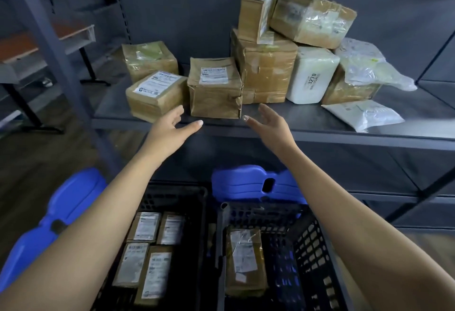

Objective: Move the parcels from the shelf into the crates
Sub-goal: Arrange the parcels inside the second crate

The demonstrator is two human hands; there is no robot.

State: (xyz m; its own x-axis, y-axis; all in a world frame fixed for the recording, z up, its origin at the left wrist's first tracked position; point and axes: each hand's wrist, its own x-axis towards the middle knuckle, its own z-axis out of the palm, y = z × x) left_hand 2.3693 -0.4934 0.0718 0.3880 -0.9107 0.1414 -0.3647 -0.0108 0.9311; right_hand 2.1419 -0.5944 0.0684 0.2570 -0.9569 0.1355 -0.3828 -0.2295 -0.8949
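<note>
A brown taped parcel [215, 88] with a white label stands at the front of the grey shelf [307, 123]. My left hand [170, 129] is open just below and left of it. My right hand [269, 123] is open just below and right of it. Neither hand touches the parcel. Several more parcels sit on the shelf: a small box [155, 95] to the left, a tall stack [266, 67] behind, a white foam box [311, 74] and a white bag [364, 115]. Below, the left black crate [177, 193] holds several labelled parcels, and the right black crate [305, 241] holds one parcel [245, 261].
Blue plastic stools [256, 182] stand under the crates, with another blue stool [61, 214] at the left. A grey shelf upright [49, 47] rises on the left. A lower shelf board [394, 192] runs beneath on the right.
</note>
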